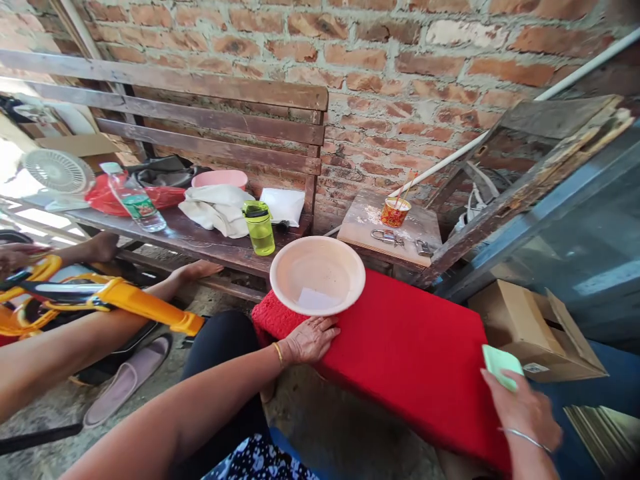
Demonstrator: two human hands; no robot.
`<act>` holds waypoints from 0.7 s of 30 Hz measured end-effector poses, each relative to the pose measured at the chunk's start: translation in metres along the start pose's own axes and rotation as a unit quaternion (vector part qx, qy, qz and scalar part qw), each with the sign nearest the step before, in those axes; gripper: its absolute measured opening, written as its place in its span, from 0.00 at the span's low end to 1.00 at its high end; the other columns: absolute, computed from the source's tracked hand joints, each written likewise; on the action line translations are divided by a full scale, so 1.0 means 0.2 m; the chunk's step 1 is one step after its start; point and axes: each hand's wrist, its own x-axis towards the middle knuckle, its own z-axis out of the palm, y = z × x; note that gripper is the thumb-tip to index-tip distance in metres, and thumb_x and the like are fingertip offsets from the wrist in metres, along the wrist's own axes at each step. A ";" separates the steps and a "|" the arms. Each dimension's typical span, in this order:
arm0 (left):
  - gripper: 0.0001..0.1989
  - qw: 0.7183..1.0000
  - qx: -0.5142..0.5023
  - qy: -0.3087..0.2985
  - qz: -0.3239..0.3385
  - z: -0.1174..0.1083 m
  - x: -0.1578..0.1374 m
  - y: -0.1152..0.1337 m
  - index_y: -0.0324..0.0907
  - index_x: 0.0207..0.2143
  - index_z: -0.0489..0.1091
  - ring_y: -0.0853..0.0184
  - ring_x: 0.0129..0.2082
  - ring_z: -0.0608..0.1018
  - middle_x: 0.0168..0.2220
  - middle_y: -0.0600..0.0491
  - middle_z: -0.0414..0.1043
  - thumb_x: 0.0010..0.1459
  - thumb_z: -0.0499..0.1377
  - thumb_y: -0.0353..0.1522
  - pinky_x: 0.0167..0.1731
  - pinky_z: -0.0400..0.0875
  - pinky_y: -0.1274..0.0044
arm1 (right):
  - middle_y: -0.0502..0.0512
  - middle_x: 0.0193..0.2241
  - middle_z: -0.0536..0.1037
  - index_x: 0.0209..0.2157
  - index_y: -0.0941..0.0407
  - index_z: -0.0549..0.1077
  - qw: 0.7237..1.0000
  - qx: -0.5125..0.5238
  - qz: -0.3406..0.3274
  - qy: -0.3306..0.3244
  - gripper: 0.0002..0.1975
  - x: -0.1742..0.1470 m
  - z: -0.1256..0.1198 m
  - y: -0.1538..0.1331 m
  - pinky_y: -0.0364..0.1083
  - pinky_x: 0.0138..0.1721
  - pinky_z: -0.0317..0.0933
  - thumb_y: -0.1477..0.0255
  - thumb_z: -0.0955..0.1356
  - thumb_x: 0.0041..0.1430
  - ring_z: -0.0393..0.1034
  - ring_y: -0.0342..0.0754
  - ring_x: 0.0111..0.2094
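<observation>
At 4 o'clock in view, right hand (525, 410) grasping pale green block (501, 362), over right end of red-covered bench (420, 333). At 6 o'clock, left hand (311, 340) palm down on bench, loose, gripping nothing. Basin (318, 267) at 12 o'clock from it, right beside; contact unclear. Green bottle (260, 235) at basin's 10 o'clock. Cardboard box (523, 327) at right hand's 12 o'clock.

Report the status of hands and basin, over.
Left hand on edge of red cloth. Right hand holding pale green sponge. Basin upright, occupying cloth's left end.
</observation>
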 end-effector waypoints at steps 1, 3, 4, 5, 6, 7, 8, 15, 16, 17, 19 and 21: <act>0.20 1.000 0.000 -0.001 -0.003 0.00 0.00 0.00 0.41 0.56 0.70 0.57 0.58 0.73 0.57 0.42 0.70 0.62 0.55 0.29 0.59 0.67 0.64 | 0.69 0.37 0.74 0.53 0.49 0.75 1.000 -0.010 0.029 0.002 0.33 0.00 -0.01 0.04 0.57 0.33 0.64 0.43 0.58 0.57 0.73 0.62 0.34; 0.19 1.000 -0.002 0.006 -0.002 -0.01 0.01 0.01 0.41 0.55 0.70 0.57 0.58 0.73 0.56 0.42 0.71 0.62 0.54 0.29 0.59 0.68 0.64 | 0.69 0.37 0.73 0.53 0.49 0.74 1.000 0.009 0.007 0.007 0.35 -0.09 -0.02 0.04 0.58 0.35 0.64 0.41 0.57 0.57 0.73 0.63 0.35; 0.19 1.000 -0.003 0.015 0.001 -0.01 0.00 0.01 0.40 0.55 0.69 0.57 0.58 0.73 0.56 0.42 0.71 0.63 0.54 0.29 0.59 0.68 0.65 | 0.68 0.37 0.73 0.52 0.49 0.74 0.999 0.039 -0.036 0.009 0.36 -0.17 -0.01 -0.02 0.57 0.36 0.65 0.40 0.56 0.56 0.72 0.63 0.36; 0.19 1.000 -0.006 0.027 0.005 -0.01 0.00 0.01 0.39 0.56 0.69 0.57 0.58 0.72 0.56 0.41 0.71 0.63 0.54 0.29 0.58 0.69 0.65 | 0.66 0.37 0.74 0.51 0.50 0.74 0.993 0.075 -0.089 0.004 0.37 -0.27 0.00 -0.10 0.56 0.36 0.65 0.39 0.56 0.56 0.72 0.62 0.37; 0.19 0.999 -0.009 0.041 0.008 -0.01 0.00 0.00 0.39 0.56 0.67 0.57 0.58 0.72 0.56 0.40 0.70 0.63 0.53 0.29 0.58 0.69 0.65 | 0.64 0.38 0.74 0.50 0.50 0.74 0.982 0.112 -0.150 -0.004 0.37 -0.39 0.02 -0.20 0.55 0.37 0.65 0.39 0.56 0.56 0.72 0.61 0.37; 0.19 0.998 -0.012 0.056 0.008 0.00 -0.01 0.00 0.38 0.57 0.66 0.57 0.59 0.72 0.56 0.40 0.70 0.64 0.52 0.28 0.57 0.70 0.65 | 0.63 0.39 0.74 0.48 0.51 0.75 0.968 0.141 -0.208 -0.012 0.35 -0.52 0.04 -0.31 0.54 0.37 0.65 0.40 0.56 0.56 0.71 0.59 0.37; 0.20 0.997 -0.017 0.070 0.007 0.00 -0.02 0.00 0.38 0.58 0.65 0.57 0.59 0.71 0.56 0.40 0.70 0.64 0.52 0.28 0.57 0.70 0.65 | 0.61 0.40 0.74 0.46 0.51 0.75 0.950 0.162 -0.267 -0.020 0.32 -0.64 0.06 -0.43 0.53 0.38 0.65 0.42 0.58 0.58 0.71 0.58 0.38; 0.20 0.991 -0.049 0.124 -0.002 0.01 -0.02 -0.02 0.38 0.57 0.62 0.60 0.57 0.73 0.52 0.41 0.71 0.64 0.47 0.24 0.54 0.73 0.66 | 0.56 0.41 0.75 0.46 0.48 0.75 0.887 0.091 -0.452 -0.036 0.14 -1.04 0.13 -0.82 0.51 0.45 0.63 0.60 0.66 0.61 0.72 0.55 0.43; 0.19 0.991 -0.050 0.126 -0.002 0.01 -0.02 -0.01 0.37 0.57 0.62 0.60 0.57 0.73 0.52 0.41 0.71 0.64 0.48 0.24 0.54 0.73 0.66 | 0.58 0.41 0.75 0.46 0.49 0.75 0.894 0.085 -0.438 -0.034 0.16 -1.00 0.13 -0.77 0.52 0.45 0.63 0.59 0.66 0.60 0.73 0.56 0.43; 0.19 0.991 -0.050 0.126 -0.002 0.01 -0.02 -0.01 0.37 0.56 0.62 0.60 0.57 0.73 0.52 0.41 0.71 0.63 0.48 0.24 0.54 0.72 0.67 | 0.59 0.41 0.75 0.47 0.49 0.75 0.907 0.081 -0.412 -0.031 0.18 -0.95 0.12 -0.70 0.54 0.44 0.64 0.57 0.64 0.60 0.73 0.57 0.42; 0.19 0.992 -0.048 0.119 0.000 0.00 -0.02 -0.01 0.37 0.55 0.63 0.59 0.57 0.73 0.51 0.41 0.71 0.62 0.49 0.24 0.55 0.72 0.67 | 0.62 0.40 0.75 0.47 0.49 0.75 0.941 0.080 -0.327 -0.021 0.24 -0.81 0.10 -0.49 0.57 0.41 0.66 0.51 0.61 0.58 0.74 0.61 0.40; 0.19 0.993 -0.048 0.110 0.003 0.00 -0.01 0.00 0.38 0.55 0.64 0.59 0.56 0.73 0.51 0.42 0.72 0.62 0.50 0.24 0.55 0.71 0.66 | 0.64 0.38 0.75 0.47 0.45 0.75 0.971 0.082 -0.224 -0.003 0.30 -0.68 0.08 -0.27 0.61 0.38 0.67 0.44 0.58 0.54 0.74 0.66 0.39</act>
